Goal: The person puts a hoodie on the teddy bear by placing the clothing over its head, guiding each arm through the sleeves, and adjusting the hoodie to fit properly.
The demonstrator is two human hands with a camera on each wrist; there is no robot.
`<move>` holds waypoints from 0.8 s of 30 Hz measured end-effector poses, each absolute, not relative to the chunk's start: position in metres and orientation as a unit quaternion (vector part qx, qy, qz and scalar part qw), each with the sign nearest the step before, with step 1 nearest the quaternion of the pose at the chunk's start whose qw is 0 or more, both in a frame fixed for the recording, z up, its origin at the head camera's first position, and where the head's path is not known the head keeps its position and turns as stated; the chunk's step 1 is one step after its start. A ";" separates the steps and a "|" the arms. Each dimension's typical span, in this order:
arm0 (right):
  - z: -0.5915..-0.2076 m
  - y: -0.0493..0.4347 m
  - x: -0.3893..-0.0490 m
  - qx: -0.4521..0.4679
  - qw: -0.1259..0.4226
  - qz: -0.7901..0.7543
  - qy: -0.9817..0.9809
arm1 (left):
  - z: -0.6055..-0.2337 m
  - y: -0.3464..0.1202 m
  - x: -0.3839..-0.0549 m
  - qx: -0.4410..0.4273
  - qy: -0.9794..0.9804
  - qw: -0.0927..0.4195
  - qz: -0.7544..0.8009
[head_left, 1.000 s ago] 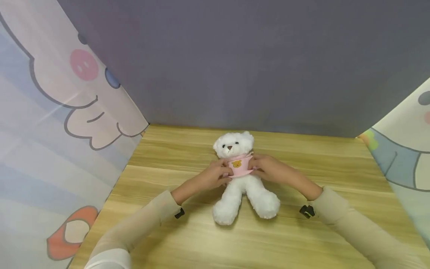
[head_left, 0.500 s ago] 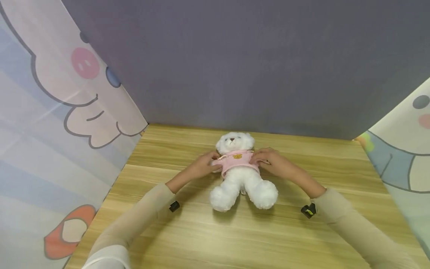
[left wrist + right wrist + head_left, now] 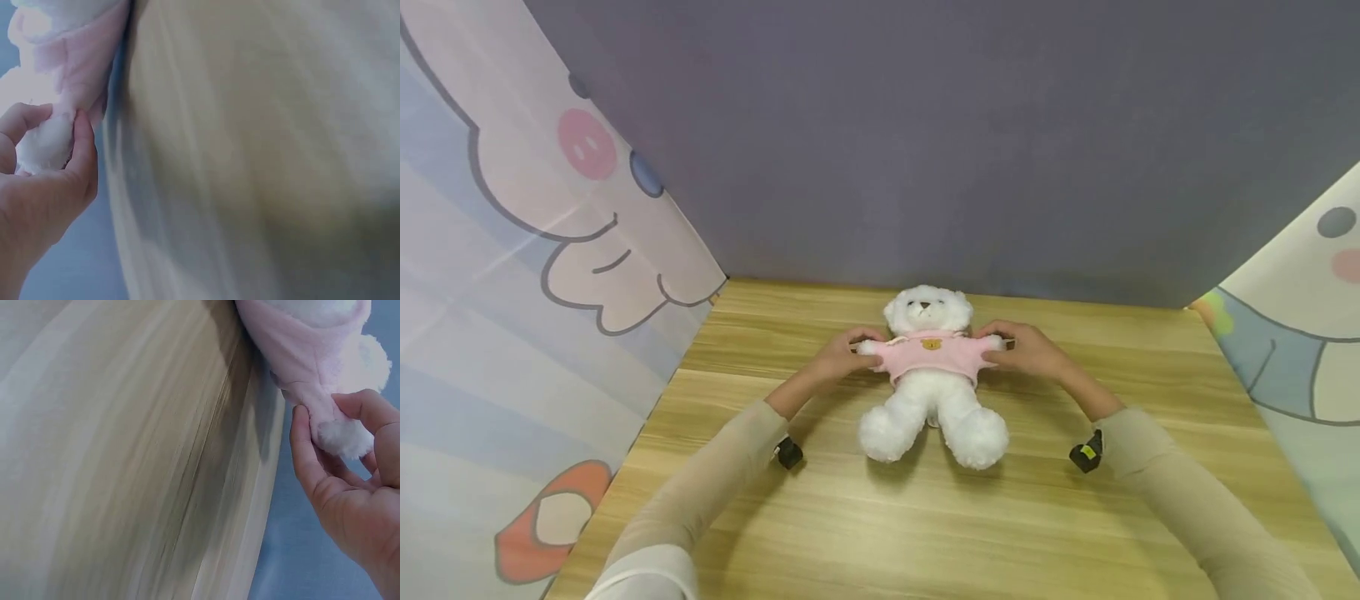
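Observation:
A white teddy bear [image 3: 925,396] lies face up on the wooden table, its head toward the grey wall and its legs spread toward me. It wears a pink shirt [image 3: 928,358] with a small brown bear patch [image 3: 931,344]. My left hand [image 3: 841,354] pinches the cuff of one sleeve around the bear's white paw [image 3: 47,144]. On the other side my right hand [image 3: 1021,348] pinches the opposite sleeve cuff, with a white paw [image 3: 345,437] poking out past the fingertips. Both bear arms stretch out sideways between my hands.
The wood-grain table [image 3: 880,533] ends at a grey wall panel [image 3: 925,150] just behind the bear's head. Cartoon-printed curtains flank it, the left curtain [image 3: 497,333] and the right curtain [image 3: 1300,358]. A dark wrist camera [image 3: 788,452] hangs below the left cuff.
My hands have gone from the bear's shirt front outward to its sleeve ends. The shirt's sides and sleeves now show spread out, and the bear's face tips further up.

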State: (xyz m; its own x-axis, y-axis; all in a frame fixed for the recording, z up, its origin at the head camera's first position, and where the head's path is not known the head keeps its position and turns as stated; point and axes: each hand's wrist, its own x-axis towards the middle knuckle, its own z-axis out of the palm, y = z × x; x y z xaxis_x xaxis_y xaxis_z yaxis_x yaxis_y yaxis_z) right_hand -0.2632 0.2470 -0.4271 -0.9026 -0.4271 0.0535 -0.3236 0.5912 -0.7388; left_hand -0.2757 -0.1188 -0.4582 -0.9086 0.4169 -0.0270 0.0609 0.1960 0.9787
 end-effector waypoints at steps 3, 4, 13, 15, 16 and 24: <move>-0.425 0.249 -0.267 -0.202 0.060 -0.412 0.886 | -0.449 -0.119 -0.281 0.167 0.761 0.122 0.615; -0.424 0.249 -0.268 -0.196 0.061 -0.422 0.883 | -0.446 -0.118 -0.283 0.167 0.763 0.116 0.614; -0.429 0.230 -0.283 -0.157 0.094 -0.532 0.827 | -0.444 -0.103 -0.295 0.149 0.699 0.062 0.697; -0.431 0.226 -0.285 -0.149 0.090 -0.547 0.819 | -0.447 -0.099 -0.296 0.144 0.676 0.061 0.720; -0.432 0.225 -0.285 -0.143 0.085 -0.548 0.820 | -0.447 -0.098 -0.297 0.139 0.670 0.060 0.727; -0.440 0.228 -0.283 -0.108 0.078 -0.572 0.809 | -0.451 -0.117 -0.294 0.060 0.671 0.086 0.734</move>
State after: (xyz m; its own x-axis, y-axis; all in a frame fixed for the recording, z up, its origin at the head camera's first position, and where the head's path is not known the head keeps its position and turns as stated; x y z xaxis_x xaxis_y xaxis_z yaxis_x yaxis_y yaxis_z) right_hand -0.2835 0.2277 -0.4404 -0.9645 -0.2642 -0.0028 -0.0852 0.3212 -0.9432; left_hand -0.2940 -0.1165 -0.4507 -0.9778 0.2078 -0.0270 -0.0454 -0.0845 0.9954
